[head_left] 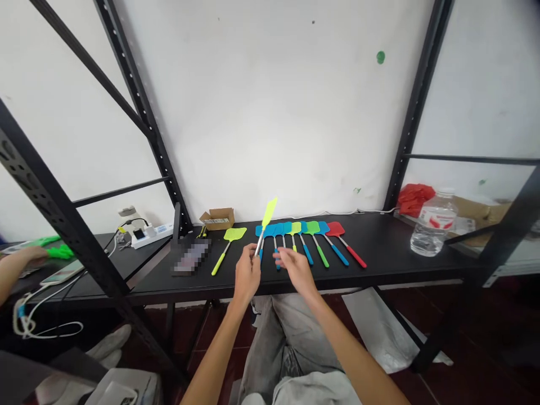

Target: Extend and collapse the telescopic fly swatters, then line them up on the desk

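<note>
Gripping a tilted yellow swatter [269, 214] in the left hand [247, 274].
Clasping its shaft with closed fingers above the black table [388, 239], near the swatter row [313, 227]; holding the right hand [298, 271] just beside, fingers parted, half curled, apparently empty.

Count: yellow swatters [269, 214], 3; green swatter [312, 227], 1; red swatter [336, 228], 1; blue swatters [323, 228], several, overlapped, exact number unresolved. Also bottle [433, 226], 1; small open box [221, 217], 1; power strip [155, 235], 1; red bag [415, 199], 1.
</note>
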Demonstrator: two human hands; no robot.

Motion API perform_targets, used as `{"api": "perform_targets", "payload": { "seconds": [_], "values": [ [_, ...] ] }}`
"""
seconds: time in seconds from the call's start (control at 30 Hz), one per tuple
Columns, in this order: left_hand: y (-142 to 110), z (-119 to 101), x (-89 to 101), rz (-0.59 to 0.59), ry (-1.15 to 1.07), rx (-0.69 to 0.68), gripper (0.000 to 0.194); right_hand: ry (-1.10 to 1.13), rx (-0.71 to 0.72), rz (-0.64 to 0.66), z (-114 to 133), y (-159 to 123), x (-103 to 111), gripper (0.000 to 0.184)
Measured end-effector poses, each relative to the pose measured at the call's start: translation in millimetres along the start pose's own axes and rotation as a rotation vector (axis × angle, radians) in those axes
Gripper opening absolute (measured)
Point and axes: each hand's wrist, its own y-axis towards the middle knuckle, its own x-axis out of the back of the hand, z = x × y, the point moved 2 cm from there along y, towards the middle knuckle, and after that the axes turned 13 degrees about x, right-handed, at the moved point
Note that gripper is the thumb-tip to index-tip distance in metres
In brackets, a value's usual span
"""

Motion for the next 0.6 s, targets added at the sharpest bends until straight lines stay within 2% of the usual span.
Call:
{"api": "perform_targets", "payload": {
  "seconds": [0.1,0.17,0.27,0.43,0.6],
  "values": [
    [-8,-11,-13.5,0.099,-0.074,0.0,0.028,0.241,-0.158,-0.032,-4,52,-15,0.042],
    [-10,-13,-19.5,0.134,-0.111,0.007,0.028,0.342,-0.18,-0.018,-9,68,-21,0.039],
    [-7,-11,-26.4,0.202,-0.232,0.057,0.031,0.395,-0.209,0.031,-16,71,-27,0.036],
    [3,-4,-33.9,0.436,-0.521,0.201,0.039,0.411,-0.282,0.031,-20,66,-35,0.031],
    [4,-1,-33.5,0.464,-0.567,0.215,0.036,0.358,-0.313,-0.044,-16,77,-38,0.025]
  ]
}}
